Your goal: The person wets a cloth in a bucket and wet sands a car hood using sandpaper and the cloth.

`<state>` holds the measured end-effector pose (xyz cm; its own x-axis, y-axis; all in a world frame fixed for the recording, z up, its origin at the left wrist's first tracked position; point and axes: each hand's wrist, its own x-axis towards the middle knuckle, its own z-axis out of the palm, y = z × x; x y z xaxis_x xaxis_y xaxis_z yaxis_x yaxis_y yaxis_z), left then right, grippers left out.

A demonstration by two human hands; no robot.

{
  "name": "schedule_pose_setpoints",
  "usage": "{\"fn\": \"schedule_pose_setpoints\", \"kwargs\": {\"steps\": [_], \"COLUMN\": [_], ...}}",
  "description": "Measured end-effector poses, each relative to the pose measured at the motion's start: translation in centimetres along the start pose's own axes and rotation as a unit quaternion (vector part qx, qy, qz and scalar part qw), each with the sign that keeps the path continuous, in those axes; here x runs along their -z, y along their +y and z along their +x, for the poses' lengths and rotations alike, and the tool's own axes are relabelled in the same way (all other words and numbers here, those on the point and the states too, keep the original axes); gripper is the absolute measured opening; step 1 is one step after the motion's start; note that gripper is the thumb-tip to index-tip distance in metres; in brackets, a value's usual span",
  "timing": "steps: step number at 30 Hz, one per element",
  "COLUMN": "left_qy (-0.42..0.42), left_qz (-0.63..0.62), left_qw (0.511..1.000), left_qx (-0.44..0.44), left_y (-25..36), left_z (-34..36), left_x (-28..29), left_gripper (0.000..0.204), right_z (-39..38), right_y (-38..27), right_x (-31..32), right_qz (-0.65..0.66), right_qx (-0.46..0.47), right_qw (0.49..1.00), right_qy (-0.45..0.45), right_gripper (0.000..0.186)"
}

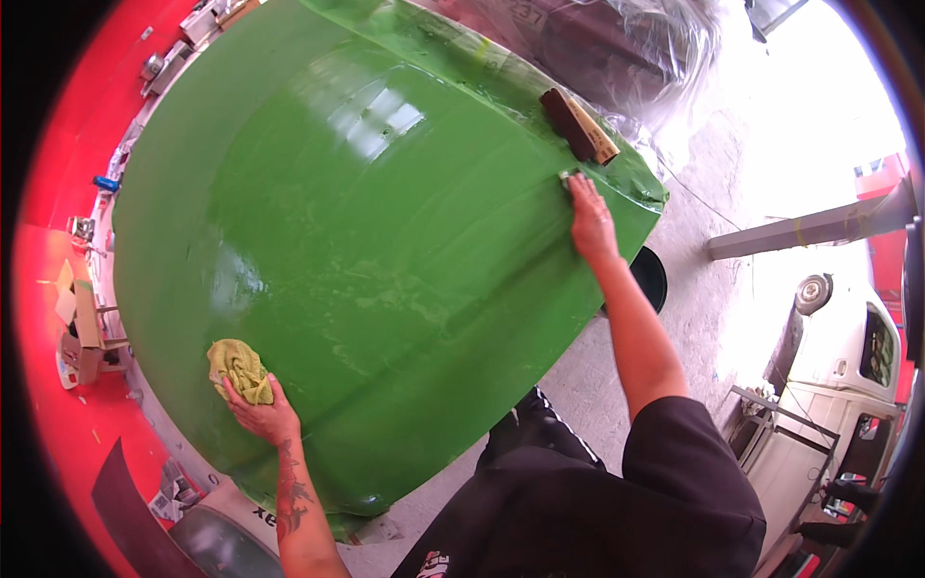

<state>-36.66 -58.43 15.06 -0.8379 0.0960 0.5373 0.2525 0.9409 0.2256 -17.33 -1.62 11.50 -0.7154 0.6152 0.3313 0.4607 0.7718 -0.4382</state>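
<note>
A large green car hood (462, 260) lies before me, with wet, shiny patches and pale smears on its surface. My left hand (265, 412) is closed on a crumpled yellow cloth (237, 364), which rests on the hood's near left part. Over at the right edge, my right hand (592, 220) presses its fingers on the panel. A small pale piece (568, 177) shows at those fingertips; its kind is mostly hidden. Just beyond that hand lie a dark brown block (568, 125) and a tan strip (599, 140), side by side.
A black bucket (651, 279) stands on the floor by the hood's right edge. Plastic sheeting (665, 58) covers something at the back. A grey post (809, 231) and a white vehicle (843, 337) are at right. Boxes (89, 313) line the red left side.
</note>
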Motion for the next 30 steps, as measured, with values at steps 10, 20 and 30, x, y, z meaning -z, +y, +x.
{"fn": "schedule_pose_setpoints", "kwargs": {"steps": [10,20,30], "left_qy": [-0.024,-0.02,-0.042], "left_qz": [-0.012,0.005,0.021], "left_qw": [0.999,0.998,0.998], "left_qx": [0.026,0.052,0.043], "left_y": [0.5,-0.1,0.3], "left_z": [0.1,-0.1,-0.5], "left_x": [0.5,0.6,0.2], "left_gripper": [0.08,0.083,0.084], "right_z": [12.0,0.2,24.3], "right_y": [-9.3,-5.1,-15.1], "right_x": [-7.4,0.0,-14.6], "right_qz": [0.013,0.03,0.008], "right_qx": [0.096,0.097,0.221], "right_qw": [0.993,0.985,0.971], "right_qy": [-0.069,-0.139,-0.095], "right_gripper": [0.048,0.047,0.045]}}
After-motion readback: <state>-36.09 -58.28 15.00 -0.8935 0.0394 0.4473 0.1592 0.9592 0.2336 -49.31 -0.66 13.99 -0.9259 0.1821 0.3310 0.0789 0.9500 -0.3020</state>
